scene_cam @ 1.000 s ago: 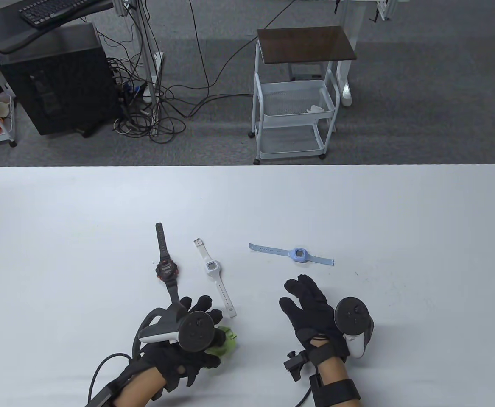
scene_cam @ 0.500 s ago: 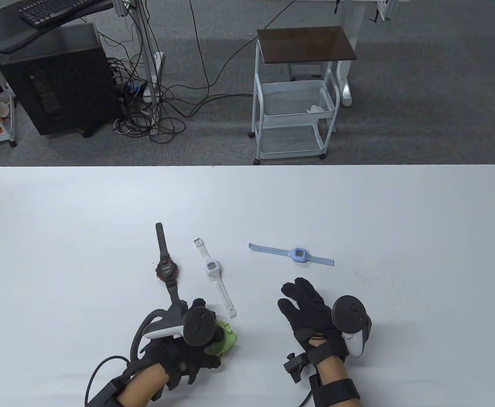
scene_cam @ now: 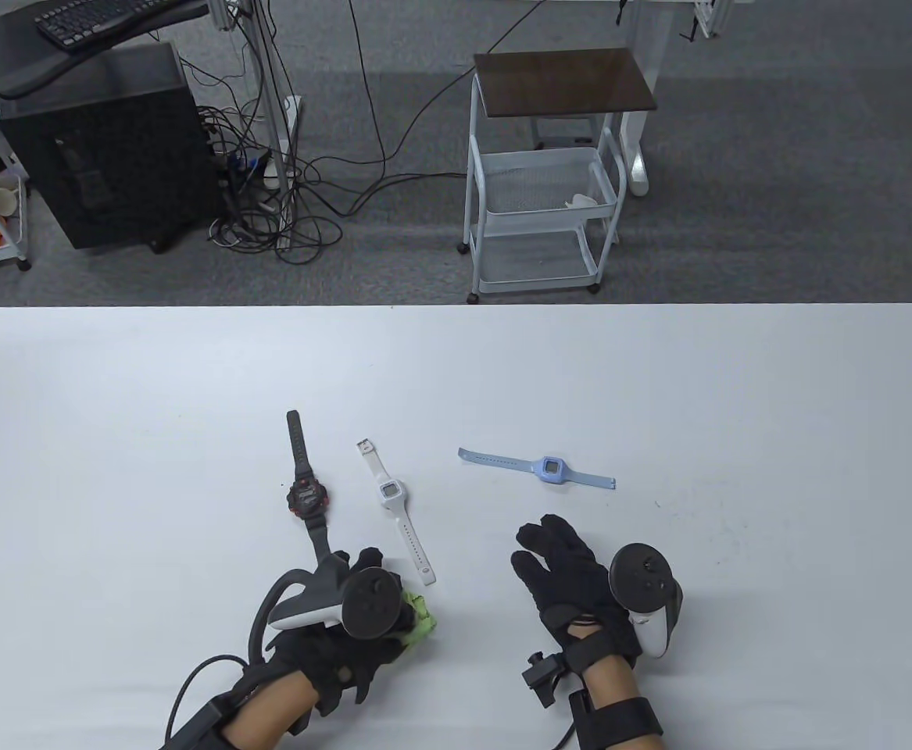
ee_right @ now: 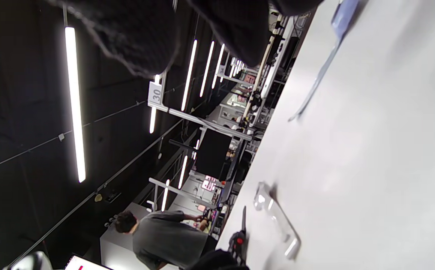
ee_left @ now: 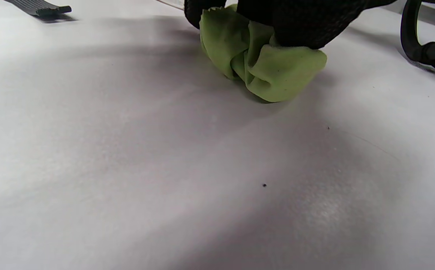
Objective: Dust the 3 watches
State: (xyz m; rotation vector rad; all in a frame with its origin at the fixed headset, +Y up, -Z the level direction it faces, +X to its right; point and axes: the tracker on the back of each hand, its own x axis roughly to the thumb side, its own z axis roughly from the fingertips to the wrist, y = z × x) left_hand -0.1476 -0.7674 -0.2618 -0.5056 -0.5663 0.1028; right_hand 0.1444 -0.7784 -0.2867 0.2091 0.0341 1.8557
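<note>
Three watches lie flat on the white table [scene_cam: 659, 375]: a black one with a red face [scene_cam: 306, 495] at the left, a white one [scene_cam: 395, 509] beside it, and a light blue one [scene_cam: 547, 469] to the right. My left hand [scene_cam: 354, 617] covers the near end of the black strap and grips a crumpled green cloth [scene_cam: 418, 616], bunched under the fingers [ee_left: 270, 63] in the left wrist view. My right hand [scene_cam: 561, 566] rests open just short of the blue watch, whose strap [ee_right: 320, 71] runs along the table in the right wrist view.
A white wire trolley [scene_cam: 549, 172] with a dark top stands on the floor beyond the far edge. A black computer tower [scene_cam: 104, 148] and tangled cables [scene_cam: 284, 211] are at the back left. A person [ee_right: 157, 234] works at a distant bench.
My left hand has closed tighter on the green cloth, gathering it in so less shows. My right hand has drawn back slightly toward me.
</note>
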